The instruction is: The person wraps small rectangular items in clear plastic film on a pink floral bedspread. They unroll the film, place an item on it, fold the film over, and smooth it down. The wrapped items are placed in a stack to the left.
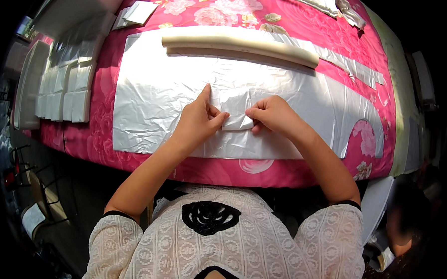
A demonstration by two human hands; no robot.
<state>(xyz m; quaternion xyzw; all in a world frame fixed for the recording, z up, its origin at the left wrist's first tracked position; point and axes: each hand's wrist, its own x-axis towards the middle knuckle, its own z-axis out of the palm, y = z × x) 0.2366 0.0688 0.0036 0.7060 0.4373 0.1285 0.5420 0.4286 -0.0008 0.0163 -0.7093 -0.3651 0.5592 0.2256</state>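
A small folded piece of thin white plastic sheet (237,107) lies in front of me on a large crinkled white sheet (155,101). My left hand (200,117) pinches its lower left side between thumb and curled fingers, while the index finger points away from me. On the opposite edge, my right hand (274,116) grips the piece between thumb and bent fingers. Beyond both hands, a long cream-coloured roller or tube (240,44) rests across the large sheet; whether it is hollow cannot be seen.
A white bin (28,88) at the left holds several stacks of white packets (77,90). More flat packets (139,12) lie at the far left of the pink floral tablecloth (101,134). Crumpled pale cloth (350,11) lies far right. Part of another person (400,224) shows low at the right.
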